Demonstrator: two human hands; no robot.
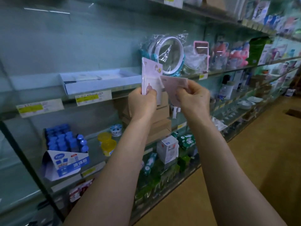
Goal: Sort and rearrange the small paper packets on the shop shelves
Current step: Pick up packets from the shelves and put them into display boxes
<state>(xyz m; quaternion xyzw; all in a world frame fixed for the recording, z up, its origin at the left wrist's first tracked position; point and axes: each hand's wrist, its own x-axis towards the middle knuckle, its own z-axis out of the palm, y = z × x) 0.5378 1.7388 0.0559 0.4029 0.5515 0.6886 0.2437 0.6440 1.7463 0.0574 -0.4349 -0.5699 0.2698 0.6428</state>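
Long glass shelves (68, 101) are seen running away to the right, edged with yellow price labels and crowded with shop goods. On the middle shelf a shallow white card tray (97, 86) is set, open at the top, with flat pale items lying inside. It is judged to be where the packets belong, though this cannot be confirmed. One shelf down, a torn-open carton (65, 160) of blue-capped bottles is stood near the front edge, and plain brown boxes (161, 124) are stacked behind the arms. A round mirror (169, 56), wrapped in crinkled clear film, is propped upright just right of the tray.

Two bare arms are held up in front of the middle shelf. The left grip (141, 103), a bare hand, is curled, and the left packet (150, 74) is pinched by its lower edge under the thumb. This packet is held upright: flat, rectangular, glossy, pale pink, with a small cartoon printed near the top. The right grip (193, 98) is curled too, and the right packet (175, 84) is pinched at its lower corner. That one is plain pink, matt and tilted. The packets overlap at one edge; whether they touch cannot be told. They are probably held by their bottoms, side by side, so both faces can be compared for sorting.
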